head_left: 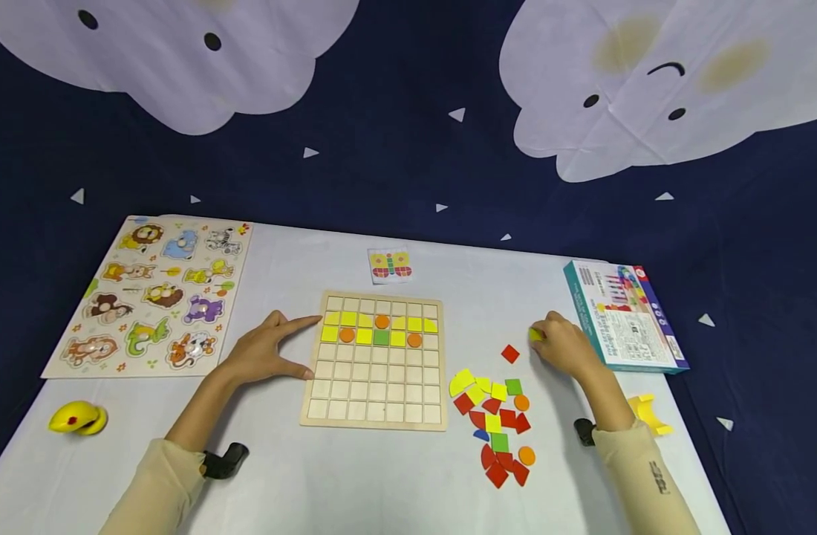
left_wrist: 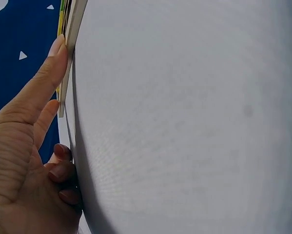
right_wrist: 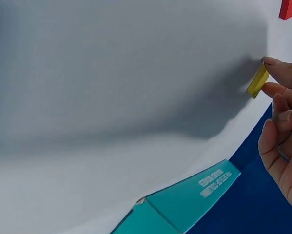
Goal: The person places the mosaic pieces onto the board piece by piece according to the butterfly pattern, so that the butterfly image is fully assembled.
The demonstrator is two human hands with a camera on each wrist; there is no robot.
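Note:
My left hand point(head_left: 261, 349) rests at the left edge of a square wooden grid board point(head_left: 398, 410), its thumb and index finger stretched apart and touching the frame. Two upper rows of the board carry yellow pieces, a few orange discs and a green square point(head_left: 380, 337). Off to the right, my right hand point(head_left: 564, 345) pinches a small yellow piece point(right_wrist: 258, 81) between thumb and index finger, just over the white table. A lone red square point(head_left: 510, 354) lies left of that hand. Below it spreads a loose group of red, yellow, green, orange and blue pieces, including a green square point(head_left: 499, 442).
A butterfly picture card point(head_left: 391, 275) lies behind the board. An animal peg puzzle point(head_left: 174, 297) stands at far left, above a yellow toy point(head_left: 78, 417). A teal-edged box point(head_left: 625, 319) is beyond the right hand, with a yellow curved piece point(head_left: 649, 414) near the right sleeve.

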